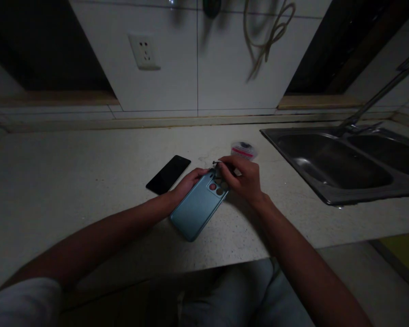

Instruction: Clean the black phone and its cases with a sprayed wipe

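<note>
A smartphone in a teal ribbed case (196, 211) lies back-up on the speckled countertop (88, 181), its round camera openings near the top end. My left hand (191, 181) grips its upper edge. My right hand (241, 177) is pinched around a small thin metal pin (216, 162), just above the camera openings, and partly hides that end of the phone. A black smartphone (168, 174) lies face-up to the left of my left hand, not touching it. Beyond my right hand sits a small round clear plastic packet (243, 151) with a red label.
A double stainless steel sink (330, 163) with a faucet (378, 95) is set into the counter on the right. White tiled cabinet fronts stand behind the counter, with a wall socket (144, 51) and a hanging cord (266, 34).
</note>
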A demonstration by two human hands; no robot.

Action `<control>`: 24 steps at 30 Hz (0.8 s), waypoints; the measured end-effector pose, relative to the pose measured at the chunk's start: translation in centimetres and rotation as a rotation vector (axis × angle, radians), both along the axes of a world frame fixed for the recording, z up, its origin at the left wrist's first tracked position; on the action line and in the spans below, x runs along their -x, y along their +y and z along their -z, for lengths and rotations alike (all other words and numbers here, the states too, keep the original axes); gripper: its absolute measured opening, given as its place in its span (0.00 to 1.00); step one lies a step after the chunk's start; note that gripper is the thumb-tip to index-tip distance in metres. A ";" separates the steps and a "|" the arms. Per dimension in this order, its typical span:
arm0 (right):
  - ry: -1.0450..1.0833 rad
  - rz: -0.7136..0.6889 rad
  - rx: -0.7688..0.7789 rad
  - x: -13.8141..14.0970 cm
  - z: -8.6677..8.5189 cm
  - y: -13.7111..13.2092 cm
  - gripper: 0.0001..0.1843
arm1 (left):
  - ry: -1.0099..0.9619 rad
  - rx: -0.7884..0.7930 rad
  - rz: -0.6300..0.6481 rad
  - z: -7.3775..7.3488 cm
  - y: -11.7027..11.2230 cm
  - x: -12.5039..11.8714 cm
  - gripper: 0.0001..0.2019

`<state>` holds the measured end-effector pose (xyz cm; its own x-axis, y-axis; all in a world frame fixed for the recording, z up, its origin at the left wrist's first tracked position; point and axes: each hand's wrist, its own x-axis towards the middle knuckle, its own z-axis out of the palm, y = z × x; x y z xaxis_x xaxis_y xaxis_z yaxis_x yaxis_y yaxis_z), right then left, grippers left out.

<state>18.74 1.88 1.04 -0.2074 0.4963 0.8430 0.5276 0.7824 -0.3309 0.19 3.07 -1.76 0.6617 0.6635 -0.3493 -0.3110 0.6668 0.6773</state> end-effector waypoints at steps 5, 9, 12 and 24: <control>0.009 -0.002 -0.006 0.0 0.0 0.0 0.07 | 0.005 0.014 0.009 -0.1 -0.1 0.0 0.16; 0.001 0.000 0.018 0.0 0.0 0.0 0.07 | -0.004 -0.011 0.047 -0.2 0.0 0.1 0.15; 0.012 -0.006 0.031 -0.1 0.0 0.0 0.07 | -0.018 -0.012 0.039 -0.1 0.0 0.1 0.15; -0.022 0.006 0.057 -0.1 -0.1 0.0 0.08 | 0.008 -0.027 0.016 0.3 0.2 0.1 0.16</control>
